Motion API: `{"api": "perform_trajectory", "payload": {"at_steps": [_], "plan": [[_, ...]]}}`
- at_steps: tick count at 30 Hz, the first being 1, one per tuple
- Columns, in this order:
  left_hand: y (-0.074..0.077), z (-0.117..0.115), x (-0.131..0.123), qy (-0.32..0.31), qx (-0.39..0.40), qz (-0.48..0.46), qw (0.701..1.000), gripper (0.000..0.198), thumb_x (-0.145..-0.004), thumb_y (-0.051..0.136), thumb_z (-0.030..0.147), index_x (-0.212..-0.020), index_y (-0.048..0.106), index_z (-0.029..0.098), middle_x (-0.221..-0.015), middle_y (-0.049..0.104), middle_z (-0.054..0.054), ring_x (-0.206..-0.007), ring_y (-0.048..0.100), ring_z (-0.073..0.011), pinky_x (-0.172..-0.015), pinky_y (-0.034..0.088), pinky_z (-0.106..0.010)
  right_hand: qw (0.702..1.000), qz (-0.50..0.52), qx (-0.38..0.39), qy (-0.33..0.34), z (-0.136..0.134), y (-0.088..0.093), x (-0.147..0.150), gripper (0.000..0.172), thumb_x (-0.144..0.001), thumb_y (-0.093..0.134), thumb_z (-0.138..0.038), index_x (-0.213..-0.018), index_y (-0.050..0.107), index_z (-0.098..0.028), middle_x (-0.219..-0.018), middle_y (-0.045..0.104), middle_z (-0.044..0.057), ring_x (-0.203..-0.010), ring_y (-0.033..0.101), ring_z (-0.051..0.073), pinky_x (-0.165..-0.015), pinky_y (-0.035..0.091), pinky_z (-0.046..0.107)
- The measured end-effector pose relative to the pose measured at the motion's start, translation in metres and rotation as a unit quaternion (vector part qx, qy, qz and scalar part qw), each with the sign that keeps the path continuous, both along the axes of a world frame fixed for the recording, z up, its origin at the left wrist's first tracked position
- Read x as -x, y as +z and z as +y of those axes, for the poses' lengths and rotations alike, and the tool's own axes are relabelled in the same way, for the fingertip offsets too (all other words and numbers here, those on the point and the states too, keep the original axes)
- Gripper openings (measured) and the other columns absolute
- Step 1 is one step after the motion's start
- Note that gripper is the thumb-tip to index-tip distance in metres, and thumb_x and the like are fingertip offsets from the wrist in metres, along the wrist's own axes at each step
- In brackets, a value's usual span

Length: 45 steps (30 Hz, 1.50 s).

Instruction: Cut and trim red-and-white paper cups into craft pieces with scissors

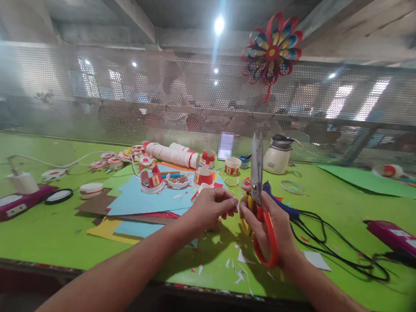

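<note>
My right hand (274, 228) is closed around a pair of scissors (257, 169) with orange and yellow handles, the blades pointing up and slightly apart. Close beside it, my left hand (214, 207) is pinched, its fingertips almost meeting the right fingers. A bit of red shows beneath the left fingertips, but what they hold is too small to make out. Past my left hand, a cut red-and-white paper cup (151, 183) and another cup piece (203, 177) stand on light blue paper (136, 201). Small white paper scraps (240, 276) lie below my hands.
A blue-handled tool (279, 202) with black cord lies right of the scissors. Behind are a cream jug (277, 156), a propped phone (226, 146) and stacked paper cups (172, 154). Purple power strips (17, 203) sit at both sides. A paper flower (272, 53) rises before the mesh screen.
</note>
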<state>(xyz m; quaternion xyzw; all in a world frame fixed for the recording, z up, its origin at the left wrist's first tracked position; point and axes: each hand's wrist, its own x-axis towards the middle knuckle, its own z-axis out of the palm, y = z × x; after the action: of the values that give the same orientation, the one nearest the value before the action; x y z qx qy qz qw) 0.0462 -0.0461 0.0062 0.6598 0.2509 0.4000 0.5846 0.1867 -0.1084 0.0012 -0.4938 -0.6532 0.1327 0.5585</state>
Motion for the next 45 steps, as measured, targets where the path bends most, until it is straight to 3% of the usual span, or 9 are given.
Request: {"api": "perform_trajectory", "payload": {"at_steps": [3, 6, 11, 17, 23, 26, 30, 36, 45], "plan": [[0.007, 0.004, 0.009, 0.023, 0.001, -0.025, 0.999, 0.020, -0.072, 0.065, 0.033, -0.068, 0.062, 0.014, -0.062, 0.059, -0.002, -0.053, 0.049, -0.0089, -0.054, 0.038, -0.024, 1.000, 0.000, -0.004, -0.013, -0.002, 0.000, 0.000, 0.033, -0.081, 0.059, -0.030, -0.111, 0.056, -0.015, -0.077, 0.058, 0.001, -0.064, 0.055, 0.013, -0.063, 0.047, 0.027], [0.020, 0.014, 0.023, 0.066, 0.017, -0.119, 0.991, 0.016, -0.071, 0.067, 0.029, -0.068, 0.062, 0.013, -0.066, 0.061, -0.003, -0.061, 0.054, -0.0099, -0.059, 0.041, -0.023, 1.000, 0.009, 0.006, -0.006, -0.005, 0.001, -0.001, 0.032, -0.084, 0.056, -0.037, -0.109, 0.057, -0.017, -0.075, 0.057, 0.000, -0.063, 0.056, 0.014, -0.062, 0.046, 0.028], [0.033, 0.031, 0.043, 0.122, 0.065, -0.246, 0.959, 0.016, -0.065, 0.073, 0.023, -0.073, 0.065, 0.011, -0.068, 0.063, -0.005, -0.063, 0.058, -0.0101, -0.059, 0.043, -0.021, 0.994, 0.012, 0.060, 0.091, -0.009, -0.001, -0.001, 0.039, -0.090, 0.040, -0.048, -0.104, 0.057, -0.016, -0.062, 0.053, -0.002, -0.053, 0.050, 0.013, -0.053, 0.042, 0.026], [0.034, 0.035, 0.046, 0.162, 0.094, -0.256, 0.948, 0.018, -0.063, 0.075, 0.022, -0.072, 0.066, 0.009, -0.069, 0.066, -0.005, -0.061, 0.060, -0.0091, -0.056, 0.044, -0.018, 0.982, -0.036, 0.129, 0.136, -0.009, -0.006, -0.001, 0.045, -0.089, 0.038, -0.052, -0.100, 0.060, -0.014, -0.053, 0.047, -0.004, -0.044, 0.045, 0.012, -0.044, 0.036, 0.024], [0.036, 0.032, 0.047, 0.175, 0.110, -0.266, 0.941, 0.017, -0.064, 0.074, 0.022, -0.074, 0.066, 0.011, -0.071, 0.068, -0.005, -0.062, 0.062, -0.0104, -0.055, 0.044, -0.019, 0.980, -0.146, 0.114, 0.070, -0.003, 0.000, -0.004, 0.048, -0.088, 0.039, -0.051, -0.103, 0.064, -0.014, -0.054, 0.055, 0.000, -0.047, 0.051, 0.016, -0.046, 0.039, 0.026], [0.039, 0.029, 0.049, 0.175, 0.114, -0.276, 0.938, 0.015, -0.064, 0.074, 0.020, -0.073, 0.066, 0.011, -0.070, 0.067, -0.004, -0.063, 0.062, -0.0100, -0.056, 0.045, -0.019, 0.975, -0.198, 0.096, 0.031, -0.001, 0.001, -0.005, 0.048, -0.083, 0.047, -0.052, -0.106, 0.065, -0.014, -0.074, 0.069, 0.007, -0.064, 0.063, 0.023, -0.056, 0.046, 0.030], [0.040, 0.025, 0.046, 0.181, 0.120, -0.267, 0.939, 0.013, -0.066, 0.073, 0.020, -0.072, 0.066, 0.011, -0.070, 0.067, -0.004, -0.064, 0.062, -0.0094, -0.060, 0.046, -0.019, 0.972, -0.212, 0.100, 0.032, 0.000, -0.001, -0.006, 0.049, -0.084, 0.047, -0.050, -0.112, 0.063, -0.013, -0.095, 0.072, 0.012, -0.081, 0.067, 0.027, -0.066, 0.050, 0.033], [0.037, 0.020, 0.039, 0.194, 0.119, -0.267, 0.936, 0.012, -0.067, 0.071, 0.020, -0.071, 0.064, 0.011, -0.071, 0.067, -0.005, -0.068, 0.063, -0.0122, -0.069, 0.049, -0.025, 0.975, -0.196, 0.092, 0.047, -0.003, -0.001, -0.005, 0.052, -0.083, 0.045, -0.052, -0.110, 0.064, -0.011, -0.078, 0.071, 0.009, -0.066, 0.064, 0.024, -0.058, 0.047, 0.030], [0.037, 0.014, 0.035, 0.181, 0.110, -0.307, 0.928, 0.011, -0.069, 0.069, 0.020, -0.069, 0.062, 0.011, -0.071, 0.067, -0.005, -0.071, 0.065, -0.0160, -0.080, 0.051, -0.037, 0.984, -0.157, 0.064, 0.048, -0.004, -0.011, -0.002, 0.051, -0.084, 0.040, -0.056, -0.111, 0.064, -0.021, -0.064, 0.065, 0.004, -0.054, 0.057, 0.020, -0.050, 0.038, 0.028]]}}
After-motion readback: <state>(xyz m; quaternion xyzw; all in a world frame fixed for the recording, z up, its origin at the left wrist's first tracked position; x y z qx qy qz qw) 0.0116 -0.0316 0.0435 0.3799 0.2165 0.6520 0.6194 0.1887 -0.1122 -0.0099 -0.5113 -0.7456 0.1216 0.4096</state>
